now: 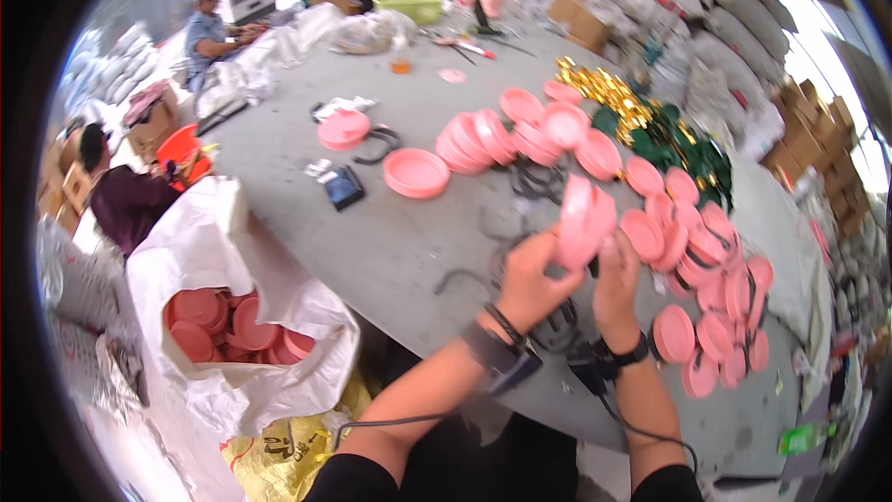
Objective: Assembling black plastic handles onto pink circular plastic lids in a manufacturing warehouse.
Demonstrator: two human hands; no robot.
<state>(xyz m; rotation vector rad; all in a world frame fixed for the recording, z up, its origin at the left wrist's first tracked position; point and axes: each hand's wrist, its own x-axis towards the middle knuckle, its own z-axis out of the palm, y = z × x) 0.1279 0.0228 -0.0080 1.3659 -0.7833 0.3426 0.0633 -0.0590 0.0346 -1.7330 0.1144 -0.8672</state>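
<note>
Over the grey table's near side, my left hand [531, 281] grips a pair of pink round plastic pieces [581, 223], tilted up on edge. My right hand [614, 286] is closed at their lower right edge, with a small dark thing by its fingertips that is too blurred to name. Black curved strips [537, 180] lie on the table just beyond my hands, and more of them [557, 327] lie beneath my wrists. To the right spreads a heap of pink round pieces [715, 293], some with black strips on them. A row of stacked pink pieces [469, 141] stands farther off.
A white woven sack [307, 293] of pink pieces stands left of the table. Gold and dark green shiny material [613, 98] lies at the far right. A small dark blue box [344, 188] sits on the left. Other people [212, 33] work beyond the table.
</note>
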